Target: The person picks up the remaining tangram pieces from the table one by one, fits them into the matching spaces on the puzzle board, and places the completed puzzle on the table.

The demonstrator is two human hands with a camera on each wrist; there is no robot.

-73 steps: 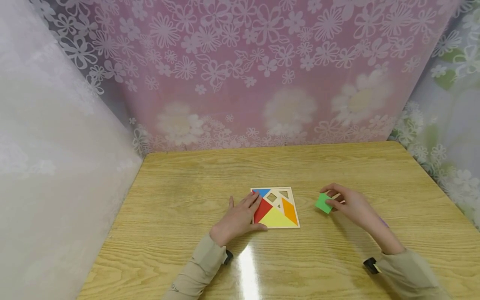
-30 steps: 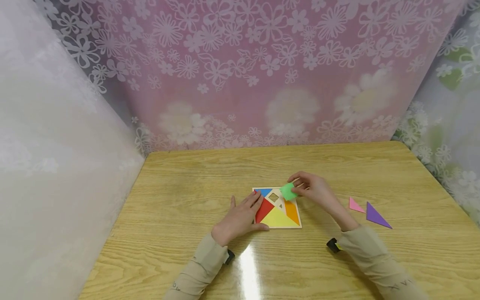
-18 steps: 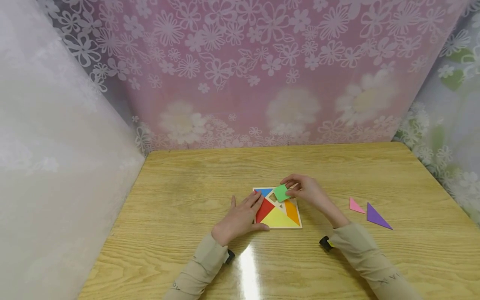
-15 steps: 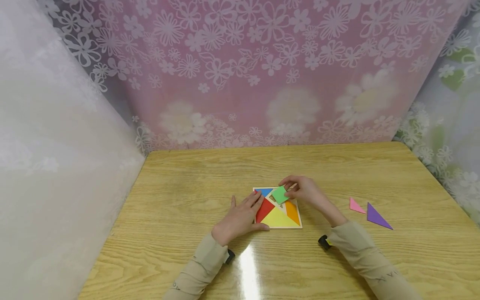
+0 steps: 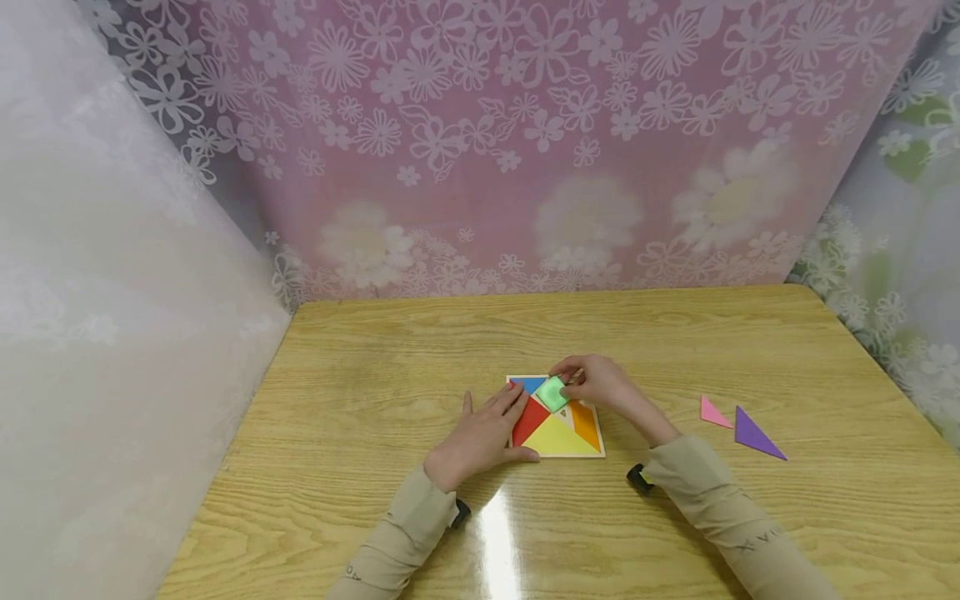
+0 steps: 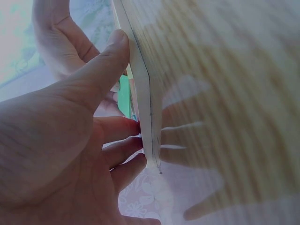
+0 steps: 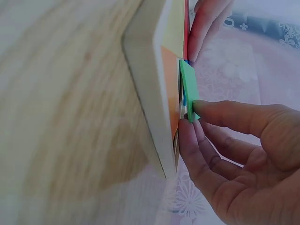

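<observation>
A tangram board [image 5: 555,456] lies on the table with blue, red, yellow and orange pieces set in it. My left hand [image 5: 477,435] rests on its left side with fingers spread over the blue and red pieces, the thumb along the near edge. Between thumb and fingers my right hand [image 5: 603,387] pinches a green square piece [image 5: 552,394] over the upper middle of the board. In the right wrist view the green square [image 7: 190,89] stands tilted, one edge lifted off the board. Fingers of the right hand partly cover the board's upper right corner.
To the right of the board a pink triangle [image 5: 714,412] and a larger purple triangle [image 5: 757,434] lie on the wooden table [image 5: 375,358]. A floral curtain [image 5: 480,167] hangs behind the table's far edge.
My right hand has carried the green square leftward from beside the board to over its square recess, uncovering the pink and purple triangles. The left hand has stayed on the board.
</observation>
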